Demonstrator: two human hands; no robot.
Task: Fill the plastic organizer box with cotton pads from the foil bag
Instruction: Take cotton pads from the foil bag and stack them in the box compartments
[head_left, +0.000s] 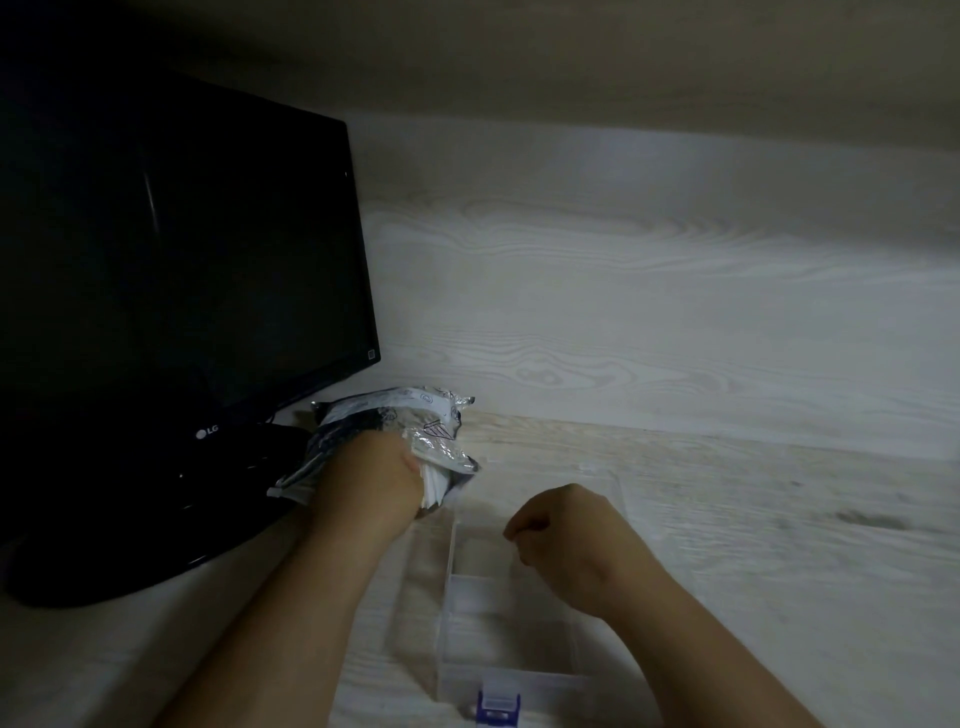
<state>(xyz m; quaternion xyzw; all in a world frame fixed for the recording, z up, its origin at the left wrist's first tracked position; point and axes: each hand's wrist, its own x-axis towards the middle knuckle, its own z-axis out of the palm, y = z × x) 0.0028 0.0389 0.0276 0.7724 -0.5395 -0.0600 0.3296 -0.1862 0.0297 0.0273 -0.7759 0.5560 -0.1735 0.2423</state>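
The crinkled foil bag (400, 421) lies on the desk beside the monitor's base. My left hand (371, 480) grips a stack of white cotton pads (435, 486) at the bag's mouth, fingers curled round them. In front of it stands the clear plastic organizer box (498, 618) with a blue latch (500, 701) at its near edge. My right hand (563, 538) hovers over the box's far part with fingers curled in; nothing shows in it.
A black LG monitor (176, 260) on a glossy round base (130, 530) fills the left side. The pale wood-grain desk (779, 519) runs to the right, with a wood-grain back wall behind.
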